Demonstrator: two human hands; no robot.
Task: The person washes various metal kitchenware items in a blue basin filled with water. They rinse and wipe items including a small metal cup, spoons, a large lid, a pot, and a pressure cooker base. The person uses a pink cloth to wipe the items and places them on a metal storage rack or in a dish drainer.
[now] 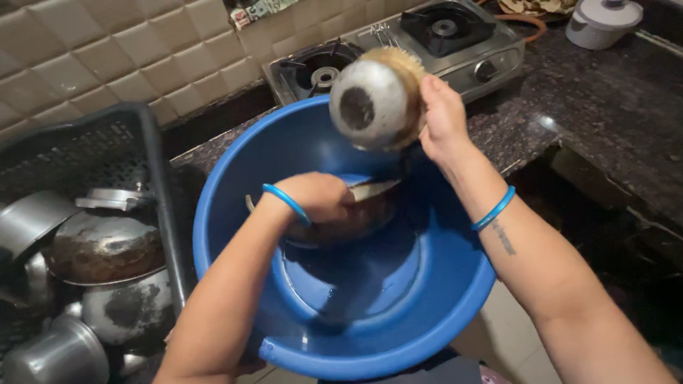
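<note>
A large blue plastic tub (398,341) fills the middle of the view. My right hand (442,117) holds a round metal pot (370,107) up above the tub's far rim, tilted so its blackened base faces me, with something tan and fibrous behind it. My left hand (319,195) is down inside the tub, closed around a metal vessel (356,217) that lies against the tub's wall. A blue bangle sits on each wrist. Some water lies in the bottom of the tub.
A dark plastic crate (153,171) at the left holds several steel pots and lids (107,249). A two-burner gas stove (427,43) stands on the dark granite counter (583,99) behind the tub. A white lidded pot (605,21) is at the far right. A tiled wall rises behind.
</note>
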